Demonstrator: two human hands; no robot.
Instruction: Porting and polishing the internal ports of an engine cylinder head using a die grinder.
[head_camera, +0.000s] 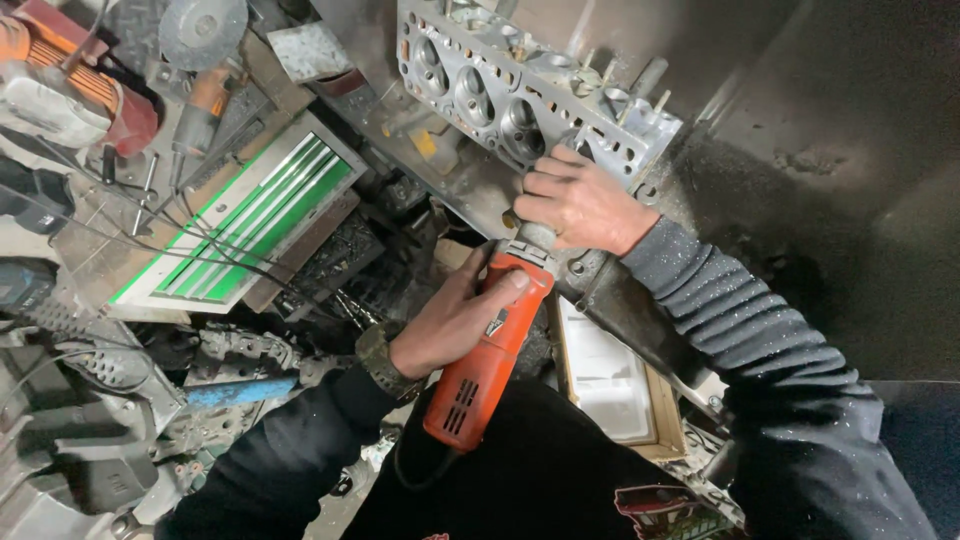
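An orange hand-held power grinder (487, 353) points up toward a grey metal engine cylinder head (480, 80) that stands tilted on the bench. My left hand (455, 318) wraps around the orange body of the tool. My right hand (580, 205) grips the tool's grey metal neck near its tip, right against the lower edge of the cylinder head. The tool's working tip is hidden behind my right hand. Both arms wear dark sleeves, and a watch sits on my left wrist.
A green and white striped panel (255, 215) lies at the left among cables. Another orange grinder (200, 105) and a red tool (70, 80) lie at the upper left. A white tray in a wooden frame (615, 385) sits below. Dark metal sheet (850, 200) fills the right.
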